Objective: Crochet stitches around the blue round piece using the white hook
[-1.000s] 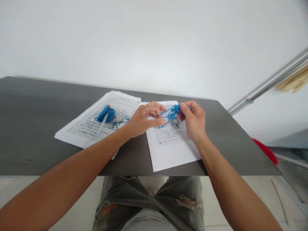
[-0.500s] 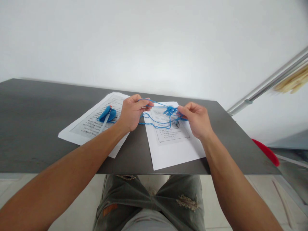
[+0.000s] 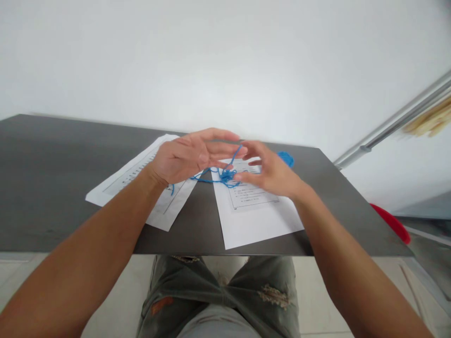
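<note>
My left hand (image 3: 197, 155) is over the left paper's right side, palm partly turned to me, its fingers stretched out to the right. My right hand (image 3: 269, 171) is over the right paper, fingers curved and apart from the thumb. Between them is a tangle of blue yarn (image 3: 227, 176); the right thumb tip is at its edge. One strand rises from the tangle to the fingertips of both hands; which finger it rests on, I cannot tell. Looser strands run left under my left hand. A ball of blue yarn (image 3: 286, 158) lies behind my right hand.
Two printed sheets, a left paper (image 3: 165, 211) and a right paper (image 3: 246, 230), lie on the dark grey table (image 3: 70, 164). A white wall (image 3: 211, 70) stands behind it. A metal rail (image 3: 394, 124) runs at the right, with a red rounded object (image 3: 389, 223) beside the table edge.
My left hand has turned over and its fingers have straightened. My right hand has moved left, its pinch opened. The tangle has shifted left; the blue piece with the pale-handled tool is hidden.
</note>
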Demonstrator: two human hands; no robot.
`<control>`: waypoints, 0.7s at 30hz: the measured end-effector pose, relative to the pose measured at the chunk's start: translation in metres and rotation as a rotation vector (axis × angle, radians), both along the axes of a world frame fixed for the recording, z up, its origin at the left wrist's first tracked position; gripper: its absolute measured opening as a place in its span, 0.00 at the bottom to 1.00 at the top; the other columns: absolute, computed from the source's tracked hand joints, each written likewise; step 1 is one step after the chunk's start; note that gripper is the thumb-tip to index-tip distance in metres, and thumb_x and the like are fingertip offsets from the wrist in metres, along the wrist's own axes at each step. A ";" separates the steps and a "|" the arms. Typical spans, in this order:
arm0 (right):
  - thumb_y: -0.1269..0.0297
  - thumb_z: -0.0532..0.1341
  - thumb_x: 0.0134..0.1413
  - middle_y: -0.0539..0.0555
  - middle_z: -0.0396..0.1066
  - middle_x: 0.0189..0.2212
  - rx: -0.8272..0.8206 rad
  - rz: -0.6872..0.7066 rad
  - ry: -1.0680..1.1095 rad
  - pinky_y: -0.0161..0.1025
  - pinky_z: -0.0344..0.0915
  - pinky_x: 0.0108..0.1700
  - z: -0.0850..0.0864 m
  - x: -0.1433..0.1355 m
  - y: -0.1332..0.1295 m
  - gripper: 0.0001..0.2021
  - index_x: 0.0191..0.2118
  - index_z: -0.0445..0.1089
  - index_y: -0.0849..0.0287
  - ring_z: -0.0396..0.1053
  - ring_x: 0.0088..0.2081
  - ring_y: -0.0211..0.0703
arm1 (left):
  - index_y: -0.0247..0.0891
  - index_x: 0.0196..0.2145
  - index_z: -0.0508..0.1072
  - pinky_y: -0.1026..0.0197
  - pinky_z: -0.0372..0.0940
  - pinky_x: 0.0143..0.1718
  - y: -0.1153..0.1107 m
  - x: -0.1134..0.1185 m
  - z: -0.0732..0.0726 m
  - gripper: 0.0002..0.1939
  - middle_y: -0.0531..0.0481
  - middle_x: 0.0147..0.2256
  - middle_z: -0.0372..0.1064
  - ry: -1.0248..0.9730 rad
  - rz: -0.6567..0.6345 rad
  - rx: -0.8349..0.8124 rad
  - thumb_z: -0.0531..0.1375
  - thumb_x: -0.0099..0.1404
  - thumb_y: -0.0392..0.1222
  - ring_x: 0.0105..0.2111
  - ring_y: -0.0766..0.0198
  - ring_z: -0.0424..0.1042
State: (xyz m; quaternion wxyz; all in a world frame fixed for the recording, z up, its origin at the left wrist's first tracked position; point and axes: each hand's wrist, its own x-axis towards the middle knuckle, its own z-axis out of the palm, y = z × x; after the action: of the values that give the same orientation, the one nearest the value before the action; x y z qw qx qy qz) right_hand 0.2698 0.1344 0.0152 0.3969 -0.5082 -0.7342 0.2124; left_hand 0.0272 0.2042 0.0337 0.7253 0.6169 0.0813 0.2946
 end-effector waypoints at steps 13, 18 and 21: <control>0.65 0.63 0.61 0.48 0.72 0.21 -0.119 -0.113 -0.125 0.37 0.56 0.28 0.008 0.008 0.008 0.08 0.29 0.72 0.58 0.63 0.23 0.37 | 0.43 0.41 0.81 0.56 0.66 0.42 0.048 -0.061 0.004 0.29 0.43 0.47 0.79 1.288 0.399 0.836 0.75 0.40 0.57 0.44 0.47 0.76; 0.59 0.70 0.57 0.47 0.69 0.18 -0.013 -0.276 0.344 0.37 0.53 0.22 0.022 0.030 0.004 0.13 0.27 0.69 0.56 0.60 0.19 0.35 | 0.46 0.23 0.80 0.59 0.56 0.29 0.051 -0.055 -0.012 0.11 0.49 0.28 0.78 1.311 0.368 0.786 0.74 0.40 0.46 0.27 0.54 0.72; 0.60 0.72 0.55 0.46 0.66 0.17 0.101 -0.270 0.561 0.37 0.53 0.22 0.036 0.039 0.003 0.12 0.27 0.70 0.55 0.59 0.18 0.34 | 0.46 0.17 0.76 0.59 0.52 0.26 0.050 -0.049 -0.016 0.06 0.50 0.19 0.74 1.284 0.308 0.790 0.70 0.44 0.41 0.21 0.58 0.67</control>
State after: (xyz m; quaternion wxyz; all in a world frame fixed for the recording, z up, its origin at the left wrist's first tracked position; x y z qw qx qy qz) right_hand 0.3090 0.1376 0.0509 0.6333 -0.5022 -0.5316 0.2531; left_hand -0.0215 0.2546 0.0172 0.2124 0.8620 0.4599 -0.0164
